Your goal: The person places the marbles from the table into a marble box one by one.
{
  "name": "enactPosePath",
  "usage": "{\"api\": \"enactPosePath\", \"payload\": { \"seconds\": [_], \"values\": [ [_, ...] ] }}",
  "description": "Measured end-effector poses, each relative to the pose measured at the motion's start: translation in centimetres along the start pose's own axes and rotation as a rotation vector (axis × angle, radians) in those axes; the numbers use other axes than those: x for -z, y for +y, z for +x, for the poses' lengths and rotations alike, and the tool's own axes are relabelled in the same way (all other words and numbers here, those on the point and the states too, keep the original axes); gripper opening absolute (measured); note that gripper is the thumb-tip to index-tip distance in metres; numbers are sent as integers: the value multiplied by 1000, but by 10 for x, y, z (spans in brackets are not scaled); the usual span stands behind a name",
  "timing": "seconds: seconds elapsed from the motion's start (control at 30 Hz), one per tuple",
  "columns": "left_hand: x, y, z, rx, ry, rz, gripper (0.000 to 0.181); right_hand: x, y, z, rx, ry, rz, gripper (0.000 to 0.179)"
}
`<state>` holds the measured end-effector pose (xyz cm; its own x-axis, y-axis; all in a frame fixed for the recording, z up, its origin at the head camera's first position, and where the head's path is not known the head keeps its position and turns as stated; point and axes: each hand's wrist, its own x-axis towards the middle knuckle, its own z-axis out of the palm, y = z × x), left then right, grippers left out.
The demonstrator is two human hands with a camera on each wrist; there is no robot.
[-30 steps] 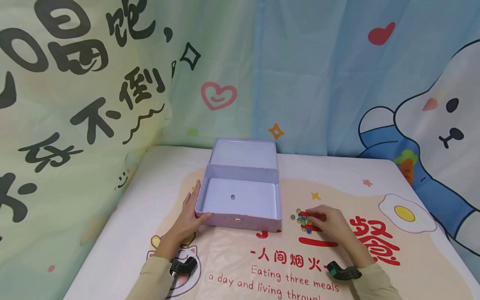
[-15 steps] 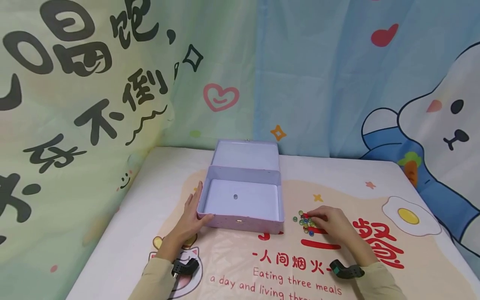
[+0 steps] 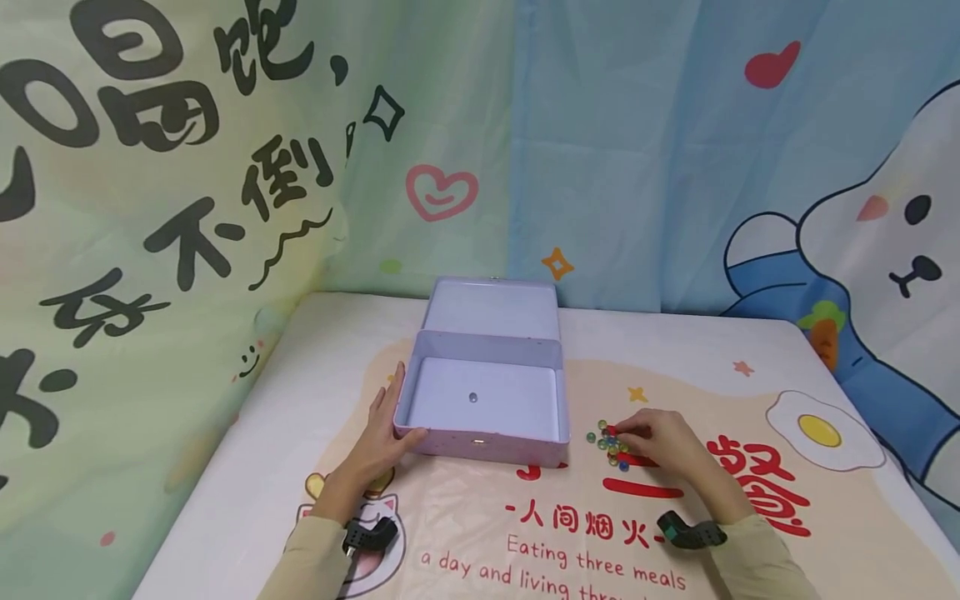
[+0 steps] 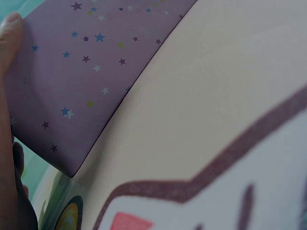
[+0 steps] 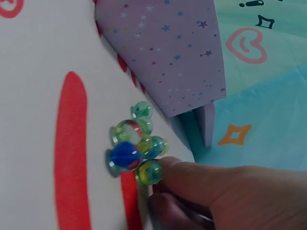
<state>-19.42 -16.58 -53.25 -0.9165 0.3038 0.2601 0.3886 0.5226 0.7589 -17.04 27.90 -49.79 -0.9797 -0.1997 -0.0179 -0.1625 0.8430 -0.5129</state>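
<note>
A lilac tin box (image 3: 480,450) stands with its lid (image 3: 492,308) laid back. One clear marble (image 3: 473,397) lies on its floor. My left hand (image 3: 377,437) rests at the box's front left corner, fingers straight along the side wall, thumb on the front. In the left wrist view, its thumb touches the star-printed wall (image 4: 91,72). Right of the box, my right hand (image 3: 660,442) has thumb and fingers drawn together at a cluster of several glass marbles (image 3: 602,444). A yellow-green marble (image 5: 150,172) sits at its fingertips, beside a blue marble (image 5: 125,155).
A printed cloth (image 3: 465,517) with red lettering, a fried egg and a cat covers the table. Behind the box hangs a blue and green curtain (image 3: 592,167) with a rabbit figure. Each wrist wears a black strap (image 3: 692,531).
The view has shifted slightly. The marble inside the box has moved a little toward the front. Both hands stay in about the same places against the box and the marbles.
</note>
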Motion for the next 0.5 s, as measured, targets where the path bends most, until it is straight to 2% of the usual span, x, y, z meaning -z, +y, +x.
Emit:
{"api": "enactPosePath", "payload": {
  "seconds": [0.17, 0.5],
  "values": [
    [1, 1, -1, 7, 2, 6, 105, 2, -5, 4, -36, -37, 9, 18],
    [0, 1, -1, 26, -3, 5, 105, 0, -1, 3, -117, -18, 31, 21]
  ]
}}
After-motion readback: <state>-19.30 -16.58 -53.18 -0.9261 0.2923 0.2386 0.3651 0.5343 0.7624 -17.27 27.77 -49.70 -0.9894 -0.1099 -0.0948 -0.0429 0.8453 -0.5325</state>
